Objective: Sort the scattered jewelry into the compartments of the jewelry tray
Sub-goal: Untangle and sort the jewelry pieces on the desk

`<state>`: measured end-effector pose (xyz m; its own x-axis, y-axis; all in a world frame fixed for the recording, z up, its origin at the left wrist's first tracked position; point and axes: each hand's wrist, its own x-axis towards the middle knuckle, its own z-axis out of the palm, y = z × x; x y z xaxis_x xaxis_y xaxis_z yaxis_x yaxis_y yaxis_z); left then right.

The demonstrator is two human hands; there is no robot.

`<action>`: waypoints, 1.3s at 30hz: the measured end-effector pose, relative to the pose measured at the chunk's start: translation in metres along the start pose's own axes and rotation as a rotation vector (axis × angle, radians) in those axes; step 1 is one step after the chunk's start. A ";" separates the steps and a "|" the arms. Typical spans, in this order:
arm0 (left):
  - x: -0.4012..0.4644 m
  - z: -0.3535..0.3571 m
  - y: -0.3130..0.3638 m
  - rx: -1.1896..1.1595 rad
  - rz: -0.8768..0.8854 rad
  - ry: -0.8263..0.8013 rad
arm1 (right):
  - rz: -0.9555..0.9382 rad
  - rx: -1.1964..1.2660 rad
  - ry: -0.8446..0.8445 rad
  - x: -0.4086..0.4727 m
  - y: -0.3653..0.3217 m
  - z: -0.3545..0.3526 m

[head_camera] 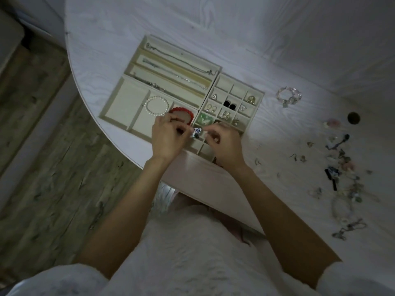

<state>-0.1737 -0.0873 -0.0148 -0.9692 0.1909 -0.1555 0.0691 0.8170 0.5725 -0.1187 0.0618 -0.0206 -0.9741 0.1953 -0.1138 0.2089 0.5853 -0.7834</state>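
- The person's left hand (168, 135) and right hand (222, 139) meet just below the centre of the frame, over the near edge of the jewelry tray (119, 122).
- Between the two sets of fingertips sits a small blue-and-white piece (197, 131), with a dark bit just beneath it; it looks like an earring, though it is too small to be sure.
- The left hand's fingers are curled and seem to pinch the piece from the left; the right hand's fingers are curled close on its right side, but whether they actually hold it cannot be told.
- The piece hangs directly over the small square compartments at the tray's lower right, so the coming move is judged to be a short drop straight down, not a reach.
- The left hand is nearer the red bracelet (181, 113) and pearl bracelet (157, 105); the right hand is nearer the loose jewelry pile (342, 167) at the right of the table (277, 39).
- A clear beaded bracelet (288, 96) lies apart, right of the tray.
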 end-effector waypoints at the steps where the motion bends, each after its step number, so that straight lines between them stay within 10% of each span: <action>1: 0.002 0.001 0.003 0.049 0.035 -0.002 | -0.002 -0.021 -0.010 0.001 0.001 0.001; 9: -0.001 0.001 -0.005 0.292 0.426 0.079 | -0.081 -0.259 0.042 0.001 0.008 0.000; 39: -0.011 -0.001 -0.019 0.439 0.477 -0.068 | -0.308 -0.635 -0.034 0.019 0.007 0.013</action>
<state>-0.1644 -0.1053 -0.0234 -0.7921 0.6099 -0.0241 0.5923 0.7776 0.2109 -0.1369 0.0598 -0.0364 -0.9970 -0.0719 0.0287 -0.0770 0.9580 -0.2764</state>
